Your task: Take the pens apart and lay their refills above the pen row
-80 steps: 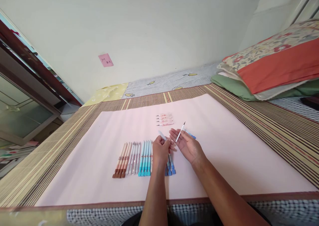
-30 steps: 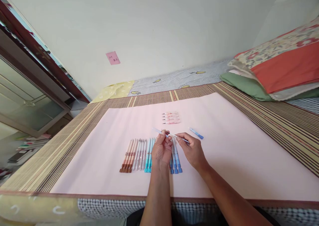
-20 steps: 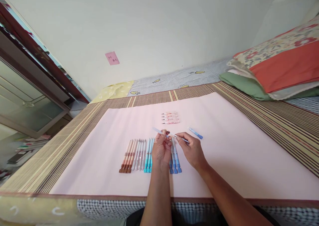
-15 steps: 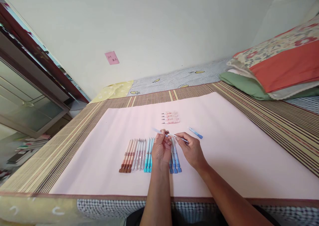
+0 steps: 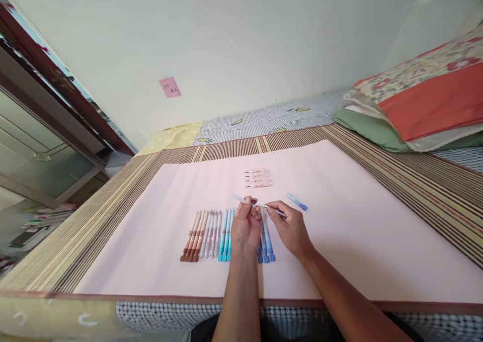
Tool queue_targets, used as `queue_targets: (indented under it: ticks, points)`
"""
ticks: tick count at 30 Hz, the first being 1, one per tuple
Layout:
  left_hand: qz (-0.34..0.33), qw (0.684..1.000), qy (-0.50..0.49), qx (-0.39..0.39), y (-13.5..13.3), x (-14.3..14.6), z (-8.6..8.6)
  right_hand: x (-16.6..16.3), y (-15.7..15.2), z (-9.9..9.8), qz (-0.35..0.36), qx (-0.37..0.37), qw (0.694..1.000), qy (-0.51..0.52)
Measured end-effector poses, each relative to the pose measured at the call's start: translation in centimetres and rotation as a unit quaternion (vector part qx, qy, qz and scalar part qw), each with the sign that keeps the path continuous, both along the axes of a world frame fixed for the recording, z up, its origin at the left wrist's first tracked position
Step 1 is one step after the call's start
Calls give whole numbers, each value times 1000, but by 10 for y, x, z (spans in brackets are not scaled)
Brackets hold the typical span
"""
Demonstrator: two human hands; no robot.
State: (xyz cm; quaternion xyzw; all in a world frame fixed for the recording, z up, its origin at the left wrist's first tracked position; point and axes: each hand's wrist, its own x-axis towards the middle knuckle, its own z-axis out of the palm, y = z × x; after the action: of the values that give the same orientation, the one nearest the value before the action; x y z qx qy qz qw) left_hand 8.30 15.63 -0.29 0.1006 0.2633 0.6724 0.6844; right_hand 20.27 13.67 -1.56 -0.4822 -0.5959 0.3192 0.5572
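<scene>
My left hand point(image 5: 245, 227) pinches a pale blue pen barrel point(image 5: 239, 198) that sticks out to the left of its fingers. My right hand point(image 5: 291, 228) pinches a thin white refill point(image 5: 272, 209) whose dark tip points at the barrel's end, just above the pink sheet point(image 5: 339, 241). Below both hands lies a row of pens point(image 5: 211, 234), brown, clear, light blue and darker blue, partly hidden by my left hand. A loose blue pen cap point(image 5: 296, 201) lies to the right of my right hand.
Several small pink-printed pen parts point(image 5: 258, 178) lie in a stack farther back on the sheet. The sheet rests on a striped woven mat point(image 5: 415, 176) on a bed. Folded pillows point(image 5: 422, 100) are at the right, a wall with a pink note point(image 5: 169, 87) behind.
Earlier my right hand held the refill upright and apart from the barrel; now it lies nearly level with its tip at the barrel. The view has shifted slightly.
</scene>
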Motion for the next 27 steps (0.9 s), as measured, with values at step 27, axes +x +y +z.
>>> queue_targets:
  ticks: [27]
  points:
    - [14, 997, -50, -58, 0, 0, 11, 14, -1, 15, -19, 16, 1000, 7]
